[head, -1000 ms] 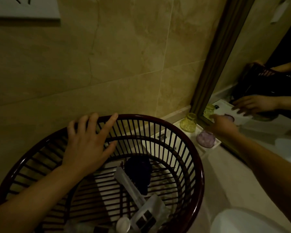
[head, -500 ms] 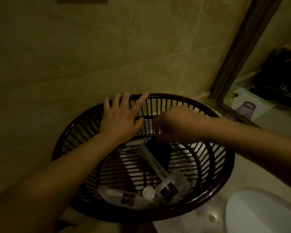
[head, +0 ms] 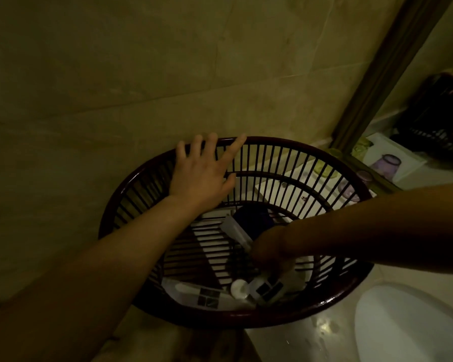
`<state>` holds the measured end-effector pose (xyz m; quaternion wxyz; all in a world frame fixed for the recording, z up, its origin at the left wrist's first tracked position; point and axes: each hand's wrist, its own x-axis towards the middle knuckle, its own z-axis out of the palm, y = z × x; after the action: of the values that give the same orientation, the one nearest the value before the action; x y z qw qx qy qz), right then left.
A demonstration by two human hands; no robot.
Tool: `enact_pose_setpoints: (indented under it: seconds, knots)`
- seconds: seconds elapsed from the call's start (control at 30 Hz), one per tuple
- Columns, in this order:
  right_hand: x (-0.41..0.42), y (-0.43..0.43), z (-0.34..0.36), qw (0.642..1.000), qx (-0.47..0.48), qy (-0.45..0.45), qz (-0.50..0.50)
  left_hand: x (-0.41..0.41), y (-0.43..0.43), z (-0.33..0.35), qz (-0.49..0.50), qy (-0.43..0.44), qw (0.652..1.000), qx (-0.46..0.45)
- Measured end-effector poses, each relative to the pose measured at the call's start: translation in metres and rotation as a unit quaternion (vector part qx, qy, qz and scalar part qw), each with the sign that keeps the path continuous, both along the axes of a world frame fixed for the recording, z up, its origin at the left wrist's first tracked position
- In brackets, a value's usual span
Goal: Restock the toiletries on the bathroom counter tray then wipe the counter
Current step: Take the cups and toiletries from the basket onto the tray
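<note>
Your left hand (head: 202,176) lies flat and spread on the far rim of the basket (head: 324,313), gripping nothing. Your right hand (head: 270,250) reaches down inside it among the sachets (head: 268,288); whether its fingers grip one cannot be told. More packets, a small white cap (head: 239,288) and a dark bundle lie on the basket floor. Beyond the slats, the tray (head: 290,184) holds a yellow cup (head: 322,169) and a purple cup (head: 347,190) by the mirror (head: 429,105).

The right hand (head: 268,250) reaches into the slatted basket (head: 246,316), its fingers hidden in shadow among the packets; whether it grips anything cannot be told. The washbasin (head: 403,322) is cut off at the lower right edge.
</note>
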<state>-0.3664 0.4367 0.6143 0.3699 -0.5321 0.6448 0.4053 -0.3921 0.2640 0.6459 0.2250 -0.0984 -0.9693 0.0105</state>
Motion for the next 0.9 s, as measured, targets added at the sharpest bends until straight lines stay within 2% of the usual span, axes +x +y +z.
enact_pose_setpoints:
  seconds: [0.1,0.17,0.27,0.37,0.5,0.63,0.77,0.9]
  knots:
    - [-0.009,-0.005,0.015,0.992,-0.111,-0.029,-0.052,-0.001,0.0,-0.001,0.0,0.008,1.0,-0.005]
    - [-0.013,-0.002,0.04,0.986,-0.149,-0.014,-0.077,0.0,-0.001,-0.001,0.003,0.014,1.0,-0.009]
    - [-0.016,0.01,0.086,0.938,-0.236,0.012,-0.254,0.0,-0.001,-0.001,0.009,0.018,1.0,-0.015]
    - [-0.015,0.031,0.127,0.887,-0.339,0.053,-0.308,-0.001,0.001,-0.001,0.012,0.013,1.0,-0.013]
    - [-0.012,0.065,0.155,0.794,-0.47,0.078,-0.379,-0.002,0.001,-0.002,0.014,0.019,1.0,-0.021]
    - [-0.012,0.093,0.165,0.709,-0.548,0.08,-0.437,-0.001,0.001,0.0,0.019,0.016,0.999,-0.032]
    - [-0.015,0.119,0.17,0.576,-0.635,0.032,-0.515,0.001,0.002,0.001,0.021,0.009,0.999,-0.032]
    - [-0.022,0.147,0.168,0.46,-0.695,-0.001,-0.552,0.001,0.002,0.001,0.024,0.0,0.999,-0.028]
